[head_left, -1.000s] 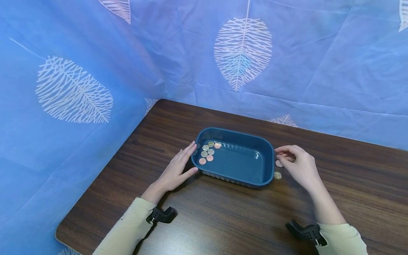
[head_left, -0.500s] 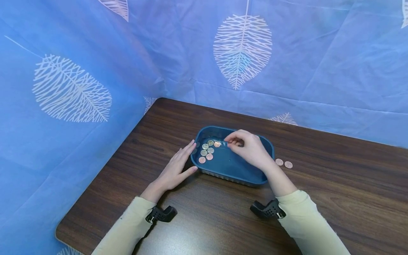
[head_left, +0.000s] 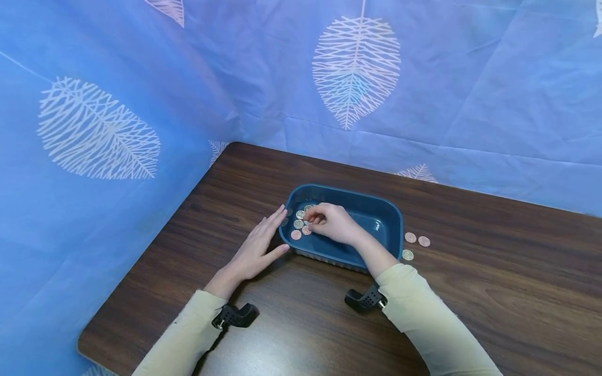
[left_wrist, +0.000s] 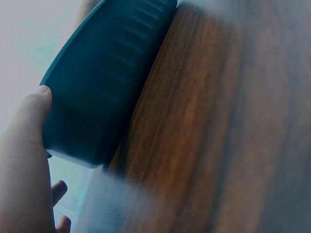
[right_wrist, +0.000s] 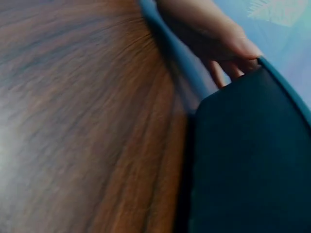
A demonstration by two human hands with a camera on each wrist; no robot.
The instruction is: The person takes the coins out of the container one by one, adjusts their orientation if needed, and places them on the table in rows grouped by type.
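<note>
Mostly, I'd judge, this work is well along. Inside the blue tub (head_left: 364,209) on the table (head_left: 282,313), a cluster of coins (head_left: 298,224) lies at the left end; some show plainly and others are partly hidden by my right grip (head_left: 331,222), so I can't give a sure count. My right thumb and fingers are curled in low over that cluster, their tips near together, but I can't tell whether a coin is pinched between them. My left grip (head_left: 256,248) is spread, fingers straight and thumb well apart from them, resting against the tub's left end, clamped on nothing; I take it to be steadying the tub.

Beyond the tub's right end, a pair of coppery coins (head_left: 410,237) lies side by side on the bare wood, with one golden coin (head_left: 407,255) nearer me, just beside the tub wall. Those three look to be what's left to move in, if every coin belongs inside.
</note>
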